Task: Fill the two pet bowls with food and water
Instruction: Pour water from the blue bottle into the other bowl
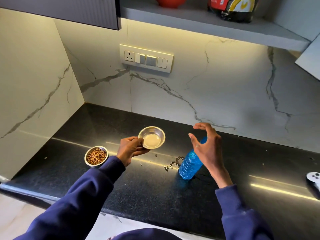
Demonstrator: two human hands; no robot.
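A small steel bowl [152,137] holding clear water is gripped at its near-left rim by my left hand [132,149], just above the black counter [138,184]. A second steel bowl [96,155] full of brown kibble stands on the counter to its left, partly behind my left sleeve. A blue plastic water bottle [189,164] stands upright to the right. My right hand [207,146] hovers over the bottle's top with fingers spread, not closed on it; the bottle's cap is hidden behind that hand.
Small water puddles [174,162] lie on the counter left of the bottle. A white object [314,177] sits at the right edge. A shelf above holds a red pot [170,1] and a dark food bag [233,9]. A switch panel [146,58] is on the marble wall.
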